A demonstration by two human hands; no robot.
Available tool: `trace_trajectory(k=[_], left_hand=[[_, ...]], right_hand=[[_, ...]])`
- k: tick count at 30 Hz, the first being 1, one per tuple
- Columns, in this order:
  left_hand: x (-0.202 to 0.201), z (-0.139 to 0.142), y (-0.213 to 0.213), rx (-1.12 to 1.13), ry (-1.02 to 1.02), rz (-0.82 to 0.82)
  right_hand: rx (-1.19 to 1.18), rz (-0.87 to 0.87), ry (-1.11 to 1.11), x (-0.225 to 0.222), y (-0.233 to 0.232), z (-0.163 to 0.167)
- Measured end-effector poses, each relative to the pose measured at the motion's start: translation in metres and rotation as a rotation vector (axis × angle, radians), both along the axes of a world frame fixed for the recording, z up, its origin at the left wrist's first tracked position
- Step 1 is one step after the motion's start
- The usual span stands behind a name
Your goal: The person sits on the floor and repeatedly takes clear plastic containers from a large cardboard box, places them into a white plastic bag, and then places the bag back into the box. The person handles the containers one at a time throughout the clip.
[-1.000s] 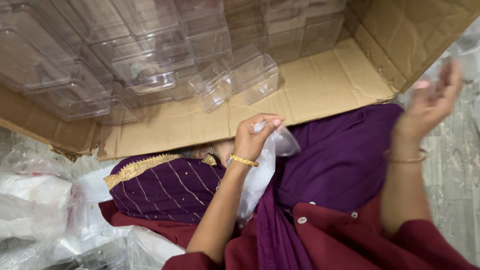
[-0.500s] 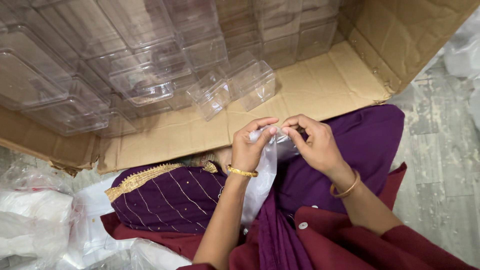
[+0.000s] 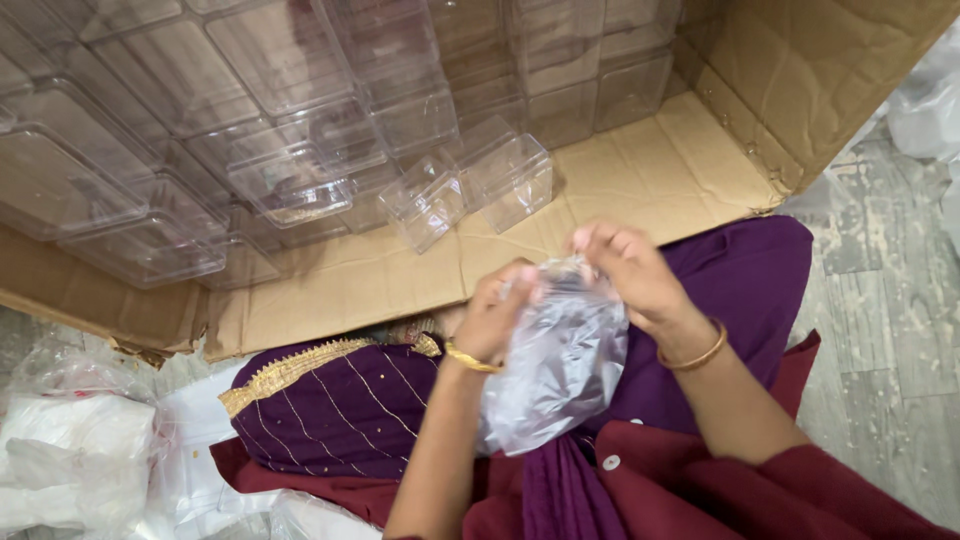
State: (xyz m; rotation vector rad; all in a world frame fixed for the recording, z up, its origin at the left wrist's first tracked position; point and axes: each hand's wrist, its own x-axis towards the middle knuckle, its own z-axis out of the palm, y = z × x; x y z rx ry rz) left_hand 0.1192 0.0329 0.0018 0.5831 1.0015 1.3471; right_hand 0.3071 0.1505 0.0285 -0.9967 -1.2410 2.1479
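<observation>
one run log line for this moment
left hand: pinching plastic bag top | right hand: pinching same top | bag: hanging over lap | clear boxes: stacked on cardboard

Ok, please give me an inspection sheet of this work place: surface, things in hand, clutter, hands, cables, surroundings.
Surface: flattened cardboard box lying open on a grey floor.
Things in hand: clear plastic bag, held at its top edge over the lap.
Clutter: stacked clear plastic boxes in the cardboard; white bags at lower left.
Hands: left hand and right hand both pinch the bag's top with the fingers.
Cables: nothing seen.
Surroundings: purple cloth with gold trim; more white bags at the right edge.
</observation>
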Motion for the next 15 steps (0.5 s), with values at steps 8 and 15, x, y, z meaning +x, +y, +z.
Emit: trace_trajectory(k=[8,15], left_hand=[[-0.059,-0.026,0.053,0.196,0.936,0.249],[-0.04,-0.047,0.092,-0.042,1.127,0.516]], right_hand=[[-0.122,-0.112,0.426,-0.033,0.07,0.015],[1.112,-0.053,-0.419,-0.077,0.103,-0.009]])
